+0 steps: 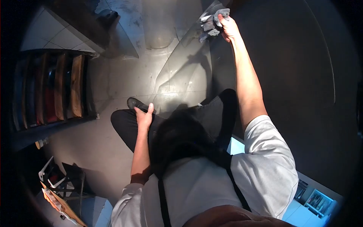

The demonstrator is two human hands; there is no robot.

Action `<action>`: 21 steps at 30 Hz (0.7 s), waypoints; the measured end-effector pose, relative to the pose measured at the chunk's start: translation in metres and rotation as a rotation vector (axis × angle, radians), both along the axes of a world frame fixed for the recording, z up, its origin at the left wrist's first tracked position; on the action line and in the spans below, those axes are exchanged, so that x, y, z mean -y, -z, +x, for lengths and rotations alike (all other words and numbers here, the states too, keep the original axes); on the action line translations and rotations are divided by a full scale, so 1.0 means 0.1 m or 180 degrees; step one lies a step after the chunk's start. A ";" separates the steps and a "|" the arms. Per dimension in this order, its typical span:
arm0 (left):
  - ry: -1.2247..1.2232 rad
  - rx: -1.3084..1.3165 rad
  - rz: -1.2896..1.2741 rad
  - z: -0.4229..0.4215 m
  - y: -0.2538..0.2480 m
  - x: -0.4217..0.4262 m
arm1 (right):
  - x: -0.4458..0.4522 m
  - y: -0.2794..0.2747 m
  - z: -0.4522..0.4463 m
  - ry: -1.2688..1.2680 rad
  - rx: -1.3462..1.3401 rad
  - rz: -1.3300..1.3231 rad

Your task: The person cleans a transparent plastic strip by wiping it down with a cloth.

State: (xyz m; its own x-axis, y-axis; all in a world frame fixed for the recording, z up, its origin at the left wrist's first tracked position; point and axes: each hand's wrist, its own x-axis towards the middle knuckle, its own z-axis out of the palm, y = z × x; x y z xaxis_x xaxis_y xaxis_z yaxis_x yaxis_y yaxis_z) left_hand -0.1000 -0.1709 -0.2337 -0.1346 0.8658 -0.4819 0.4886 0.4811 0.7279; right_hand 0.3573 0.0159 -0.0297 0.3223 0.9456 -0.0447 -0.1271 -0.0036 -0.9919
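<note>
Up at the top, my right hand [229, 29] is closed around a crumpled grey cloth [212, 24], with the arm stretched far forward. The cloth is against or close to a clear, glass-like sheet [185, 47]; I cannot tell whether they touch. The sheet's slanting edge runs down toward the floor. My left hand [143, 118] rests by my bent left knee, thumb and forefinger apart, holding nothing; its other fingers are partly hidden. Below me are my dark trousers [126, 126], a black apron [181, 136] and one dark shoe [136, 103].
A rack with upright wooden slats [77, 85] stands on the left. At lower left is a folding chair [77, 181]. A large dark panel [287, 75] fills the right side. A pale round column [159, 28] rises ahead from the tiled floor [113, 77].
</note>
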 end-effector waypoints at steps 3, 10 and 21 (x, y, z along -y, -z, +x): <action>0.0239 0.0016 0.1053 0.23 -0.92 -0.38 | 0.10 0.23 0.18 -0.0230 -0.0196 0.0183; 0.2268 0.1739 0.2362 1.45 -2.83 -1.17 | 0.76 0.17 0.13 -0.0404 -0.0074 0.0328; 0.2086 0.2273 0.1570 2.21 -2.94 -1.18 | 1.48 0.65 -0.17 -0.0330 -0.0310 0.0086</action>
State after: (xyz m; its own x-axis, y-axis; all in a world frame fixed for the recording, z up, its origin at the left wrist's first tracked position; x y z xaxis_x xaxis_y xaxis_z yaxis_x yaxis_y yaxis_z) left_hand 0.1213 -0.0526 0.0600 0.5973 0.7869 0.1549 -0.0689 -0.1420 0.9875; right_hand 0.3404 -0.1318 -0.0943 0.2182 0.9748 -0.0452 -0.2232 0.0048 -0.9748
